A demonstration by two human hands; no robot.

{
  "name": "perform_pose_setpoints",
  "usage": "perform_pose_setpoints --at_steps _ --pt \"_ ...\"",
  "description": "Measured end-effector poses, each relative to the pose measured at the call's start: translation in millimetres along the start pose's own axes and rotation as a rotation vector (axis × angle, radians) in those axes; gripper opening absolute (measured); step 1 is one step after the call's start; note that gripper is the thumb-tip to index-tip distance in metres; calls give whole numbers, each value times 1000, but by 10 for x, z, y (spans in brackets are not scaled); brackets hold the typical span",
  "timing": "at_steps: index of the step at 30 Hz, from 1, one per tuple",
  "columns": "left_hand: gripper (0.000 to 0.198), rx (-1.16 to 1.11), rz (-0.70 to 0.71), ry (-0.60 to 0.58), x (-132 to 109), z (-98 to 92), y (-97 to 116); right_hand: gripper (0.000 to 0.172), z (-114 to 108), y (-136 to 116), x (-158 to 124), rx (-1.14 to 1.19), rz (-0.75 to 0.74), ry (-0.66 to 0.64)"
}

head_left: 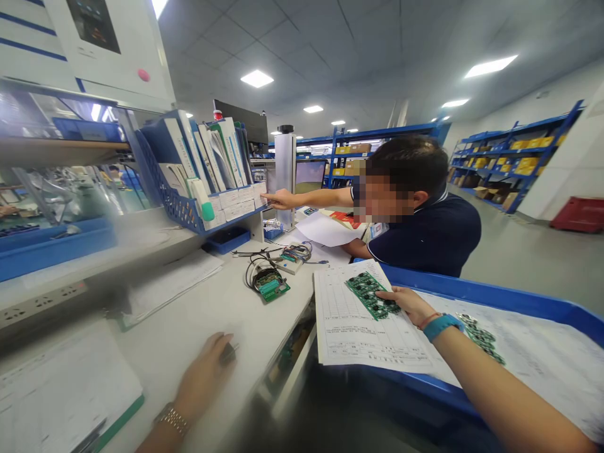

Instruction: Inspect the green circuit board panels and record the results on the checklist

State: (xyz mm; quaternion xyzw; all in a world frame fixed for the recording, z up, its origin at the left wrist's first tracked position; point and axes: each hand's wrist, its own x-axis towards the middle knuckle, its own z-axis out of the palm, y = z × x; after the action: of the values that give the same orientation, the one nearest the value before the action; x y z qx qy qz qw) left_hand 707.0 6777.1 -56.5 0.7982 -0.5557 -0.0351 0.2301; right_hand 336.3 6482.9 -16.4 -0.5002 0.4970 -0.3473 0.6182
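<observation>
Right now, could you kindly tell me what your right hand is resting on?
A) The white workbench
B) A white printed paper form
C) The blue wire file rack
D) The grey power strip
B: the right hand lies on the white printed paper form, just beside the green circuit boards, with the form spread across the blue plastic tray.

Single head-worn camera, mine, facing forward and down across the white worktop [198, 308]; left hand [202, 377] and right hand [408, 305] close, low in frame; blue aisle shelving [514, 157] distant.
</observation>
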Motion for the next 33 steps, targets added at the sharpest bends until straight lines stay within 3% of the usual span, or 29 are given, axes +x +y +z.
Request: perform_pose_setpoints --at_steps 7,16,26,33 --pt "40 5 -6 -41 -26 -16 1 5 77 -10 34 24 75 -45" --pt "40 57 18 30 -2 -23 2 6 56 26 16 56 62 -55" --pt "40 86 31 13 -7 28 -103 6 50 65 55 65 46 -66" --pt "40 80 10 2 -7 -8 -54 11 78 32 -3 83 0 -59"
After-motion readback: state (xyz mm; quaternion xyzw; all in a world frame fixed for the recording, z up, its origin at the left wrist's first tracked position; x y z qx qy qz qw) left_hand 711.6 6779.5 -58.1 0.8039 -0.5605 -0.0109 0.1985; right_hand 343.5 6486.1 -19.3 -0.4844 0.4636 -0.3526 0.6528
